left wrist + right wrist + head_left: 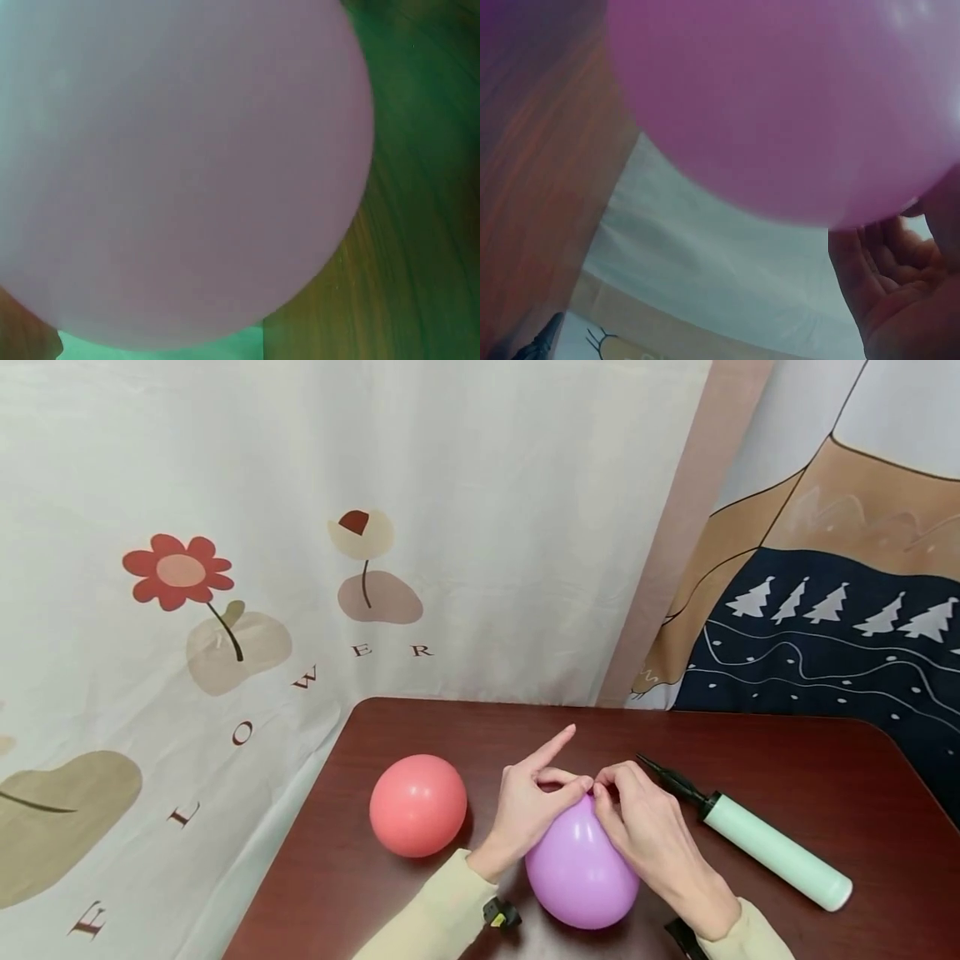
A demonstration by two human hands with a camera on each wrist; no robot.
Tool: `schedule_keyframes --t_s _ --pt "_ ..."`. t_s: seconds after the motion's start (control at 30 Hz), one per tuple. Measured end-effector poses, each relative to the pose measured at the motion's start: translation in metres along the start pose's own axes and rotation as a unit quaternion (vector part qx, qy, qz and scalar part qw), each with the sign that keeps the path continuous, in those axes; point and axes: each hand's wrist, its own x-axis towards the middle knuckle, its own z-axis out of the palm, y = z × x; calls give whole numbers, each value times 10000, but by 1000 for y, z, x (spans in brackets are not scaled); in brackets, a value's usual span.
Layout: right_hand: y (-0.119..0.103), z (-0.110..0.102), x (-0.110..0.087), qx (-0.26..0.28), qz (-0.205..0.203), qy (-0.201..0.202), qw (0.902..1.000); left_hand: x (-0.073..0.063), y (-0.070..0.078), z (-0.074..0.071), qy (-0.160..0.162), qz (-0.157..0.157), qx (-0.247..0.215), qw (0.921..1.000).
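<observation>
A purple inflated balloon (581, 872) is between both hands over the table, its narrow neck end pointing away from me. My left hand (525, 802) pinches the neck between thumb and a finger, while its index finger sticks out straight. From the other side my right hand (652, 827) pinches the same neck with thumb and fingertips. The knot or mouth of the balloon is hidden by the fingertips. In the left wrist view the balloon (187, 172) fills most of the picture. In the right wrist view, fingers show below the balloon (780, 112).
A red inflated balloon (417, 806) rests on the dark brown table (322, 868), left of my left hand. To the right lies a mint green hand pump (776, 850) with a black nozzle. Printed curtains (487, 527) hang behind the table's far edge.
</observation>
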Motion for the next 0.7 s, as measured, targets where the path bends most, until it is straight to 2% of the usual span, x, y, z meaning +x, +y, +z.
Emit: schedule_keyframes --t_s 0.2,0.33,0.4,0.47,0.57,0.63,0.7 --pt "-5 2 1 31 72 253 9996 -2 1 5 450 -52 -509 9977" --pt "-7 4 2 27 165 282 9995 -2 1 5 514 -204 -923 9942" --pt "-7 4 2 -5 276 335 9991 0 1 4 574 -278 -1279 9897" --pt "-7 4 1 -26 355 362 9987 3 0 2 557 -296 -1271 9899" --pt "-5 5 1 -5 452 419 9981 6 -2 -1 127 -408 -1006 9940" --pt "-3 6 1 44 460 391 9982 6 -3 -4 -494 -490 -608 9957" --pt "-1 5 1 86 513 384 9979 5 -3 -9 -1166 -699 -269 9904"
